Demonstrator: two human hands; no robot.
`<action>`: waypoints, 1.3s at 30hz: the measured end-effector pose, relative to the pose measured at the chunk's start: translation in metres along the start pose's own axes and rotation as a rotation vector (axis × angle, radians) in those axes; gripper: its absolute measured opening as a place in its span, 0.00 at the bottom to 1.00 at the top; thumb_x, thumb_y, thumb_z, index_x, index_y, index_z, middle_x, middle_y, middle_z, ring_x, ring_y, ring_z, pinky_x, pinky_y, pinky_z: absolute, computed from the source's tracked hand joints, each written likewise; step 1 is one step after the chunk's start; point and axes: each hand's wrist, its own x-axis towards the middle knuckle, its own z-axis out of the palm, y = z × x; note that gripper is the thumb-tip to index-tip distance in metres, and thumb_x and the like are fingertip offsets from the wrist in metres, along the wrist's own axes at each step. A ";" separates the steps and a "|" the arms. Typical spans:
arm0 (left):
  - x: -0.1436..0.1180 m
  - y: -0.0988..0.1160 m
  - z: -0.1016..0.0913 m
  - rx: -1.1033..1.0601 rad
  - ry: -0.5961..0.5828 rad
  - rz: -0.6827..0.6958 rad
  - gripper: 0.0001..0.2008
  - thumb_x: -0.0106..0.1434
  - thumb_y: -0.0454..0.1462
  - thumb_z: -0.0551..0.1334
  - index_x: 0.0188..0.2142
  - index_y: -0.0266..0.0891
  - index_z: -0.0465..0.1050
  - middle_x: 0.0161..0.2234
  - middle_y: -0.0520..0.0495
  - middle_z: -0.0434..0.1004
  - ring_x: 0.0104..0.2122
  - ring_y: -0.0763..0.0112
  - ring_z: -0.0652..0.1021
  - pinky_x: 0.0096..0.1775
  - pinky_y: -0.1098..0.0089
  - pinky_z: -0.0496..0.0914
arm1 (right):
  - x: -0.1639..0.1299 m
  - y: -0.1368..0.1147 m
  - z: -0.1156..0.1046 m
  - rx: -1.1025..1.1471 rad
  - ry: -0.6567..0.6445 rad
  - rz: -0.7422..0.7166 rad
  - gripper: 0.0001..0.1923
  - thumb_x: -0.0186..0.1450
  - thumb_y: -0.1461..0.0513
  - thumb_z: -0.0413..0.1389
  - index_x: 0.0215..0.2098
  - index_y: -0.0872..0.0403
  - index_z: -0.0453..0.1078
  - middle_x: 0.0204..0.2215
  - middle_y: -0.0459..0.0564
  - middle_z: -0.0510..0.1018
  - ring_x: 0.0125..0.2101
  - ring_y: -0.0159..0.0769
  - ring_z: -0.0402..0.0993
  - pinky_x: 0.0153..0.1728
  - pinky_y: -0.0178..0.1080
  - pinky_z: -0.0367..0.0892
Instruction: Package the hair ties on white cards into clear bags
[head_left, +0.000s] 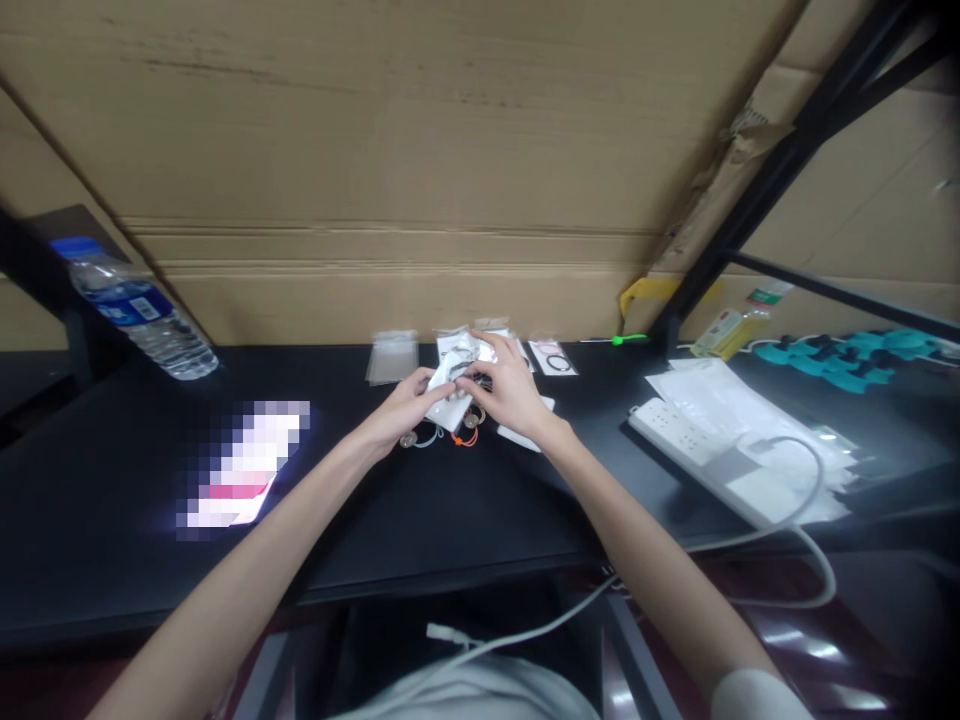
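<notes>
Both my left hand (411, 408) and my right hand (508, 388) grip a small clear plastic bag (450, 400) with a white card in it, above the black table. The thumbs meet near its middle, and the fingers cover part of it. Just below the hands lie several looped bands with round charms, among them an orange band (466, 438) and a pale blue band (430, 437). A white flat object (517, 438) lies partly under my right wrist. Behind the hands are a stack of clear bags (394, 356) and a bagged card with a black band (555, 358).
A water bottle (139, 310) stands at the left, with a lit phone (247, 465) nearer me. To the right are a white power strip (697, 455) with a cable, white plastic bags (739, 400), a bottle of yellow liquid (739, 325) and teal objects (847, 358). Cardboard (405, 150) walls the back.
</notes>
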 end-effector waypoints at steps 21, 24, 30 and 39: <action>0.003 -0.002 -0.006 -0.162 -0.042 -0.112 0.29 0.58 0.51 0.76 0.53 0.37 0.80 0.46 0.40 0.86 0.40 0.66 0.83 0.44 0.69 0.72 | 0.001 0.009 -0.011 0.121 -0.108 -0.037 0.08 0.66 0.54 0.68 0.41 0.48 0.83 0.72 0.50 0.63 0.73 0.57 0.52 0.70 0.66 0.52; 0.003 -0.002 -0.005 -0.148 -0.031 -0.095 0.30 0.58 0.51 0.76 0.54 0.37 0.80 0.47 0.40 0.86 0.41 0.64 0.83 0.45 0.67 0.73 | 0.001 0.009 -0.011 0.125 -0.101 -0.022 0.08 0.66 0.54 0.68 0.38 0.48 0.83 0.73 0.48 0.62 0.73 0.58 0.52 0.70 0.66 0.53; 0.004 -0.004 -0.006 -0.137 -0.025 -0.097 0.28 0.59 0.52 0.75 0.53 0.39 0.81 0.47 0.42 0.86 0.41 0.65 0.83 0.44 0.68 0.73 | 0.002 0.008 -0.013 0.104 -0.118 -0.030 0.06 0.66 0.55 0.67 0.37 0.47 0.83 0.72 0.46 0.63 0.74 0.58 0.52 0.70 0.68 0.51; 0.003 -0.002 -0.006 -0.146 -0.042 -0.125 0.27 0.60 0.52 0.74 0.52 0.40 0.81 0.45 0.41 0.86 0.39 0.65 0.83 0.41 0.68 0.74 | 0.001 0.005 -0.016 0.088 -0.087 -0.058 0.13 0.64 0.52 0.69 0.44 0.48 0.80 0.72 0.52 0.63 0.73 0.56 0.52 0.70 0.63 0.53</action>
